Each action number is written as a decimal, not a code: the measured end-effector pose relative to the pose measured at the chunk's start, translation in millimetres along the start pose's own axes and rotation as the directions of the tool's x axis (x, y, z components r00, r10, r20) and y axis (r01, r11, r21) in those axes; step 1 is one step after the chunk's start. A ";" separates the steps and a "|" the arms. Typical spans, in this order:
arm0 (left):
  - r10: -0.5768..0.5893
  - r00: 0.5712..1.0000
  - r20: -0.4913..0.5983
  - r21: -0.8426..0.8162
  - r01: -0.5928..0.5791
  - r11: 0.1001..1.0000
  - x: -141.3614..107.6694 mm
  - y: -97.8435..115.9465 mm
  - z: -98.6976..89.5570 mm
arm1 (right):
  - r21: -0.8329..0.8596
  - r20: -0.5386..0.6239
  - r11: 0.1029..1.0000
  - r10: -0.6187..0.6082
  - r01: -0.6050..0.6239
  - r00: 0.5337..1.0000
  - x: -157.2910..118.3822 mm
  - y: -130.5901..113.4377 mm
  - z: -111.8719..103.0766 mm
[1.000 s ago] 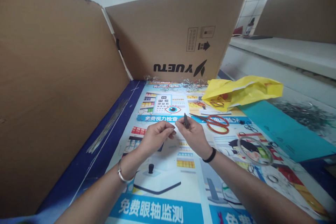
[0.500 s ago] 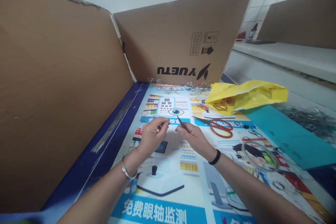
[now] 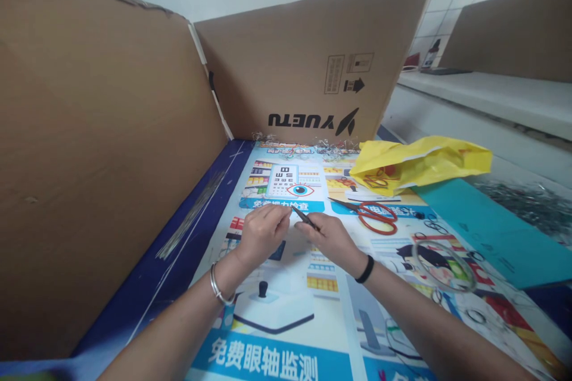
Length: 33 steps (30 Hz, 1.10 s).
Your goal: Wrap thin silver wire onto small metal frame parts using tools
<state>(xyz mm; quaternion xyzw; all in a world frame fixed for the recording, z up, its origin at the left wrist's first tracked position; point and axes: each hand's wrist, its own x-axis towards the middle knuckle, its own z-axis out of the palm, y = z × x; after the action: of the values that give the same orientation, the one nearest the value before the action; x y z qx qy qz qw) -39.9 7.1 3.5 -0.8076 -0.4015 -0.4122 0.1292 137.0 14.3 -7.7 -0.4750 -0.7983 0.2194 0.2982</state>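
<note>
My right hand [image 3: 329,238] is closed around a slim dark pointed tool [image 3: 305,217], perhaps tweezers; its kind is not clear. The tool's tip points up and left, close to the fingertips of my left hand [image 3: 264,232]. Those left fingers are pinched together; anything between them is too small or hidden to make out. Both hands are over a printed poster sheet [image 3: 330,315] covering the table. Right of my right hand lie scissors [image 3: 378,218] with red-orange handles, their blades pointing left.
Cardboard panels [image 3: 304,59] wall off the back and left. A yellow bag [image 3: 429,161] lies behind the scissors. Thin wire pieces [image 3: 192,214] rest at left, tangled wire [image 3: 531,208] at right. A clear ring [image 3: 442,266] and several dark wire loops [image 3: 435,226] are at right.
My left hand has turned, its fingers closing in toward the tool's tip. The tool in my right hand has tilted further left and lower.
</note>
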 end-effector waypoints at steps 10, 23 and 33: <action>0.275 0.960 0.056 0.241 -0.281 0.929 -1.6 -7.5 -10.0 | 0.181 0.074 0.982 0.040 -0.053 0.996 -5.5 -8.3 5.2; -0.176 0.919 0.354 -0.454 0.333 0.827 17.2 -55.7 -22.7 | -0.289 -0.037 0.957 -0.022 0.010 0.999 -0.5 18.3 10.3; -0.151 0.733 0.664 -0.471 0.566 0.677 -1.1 -77.1 -4.0 | -0.404 -0.034 0.911 -0.099 0.077 0.994 -1.3 23.9 16.8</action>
<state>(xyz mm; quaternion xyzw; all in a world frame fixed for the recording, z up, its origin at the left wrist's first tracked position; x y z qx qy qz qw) -100.8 54.0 -4.3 -0.7839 -0.4114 -0.2781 -0.3728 141.0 22.9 -35.3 -0.4953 -0.8386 0.0240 0.2254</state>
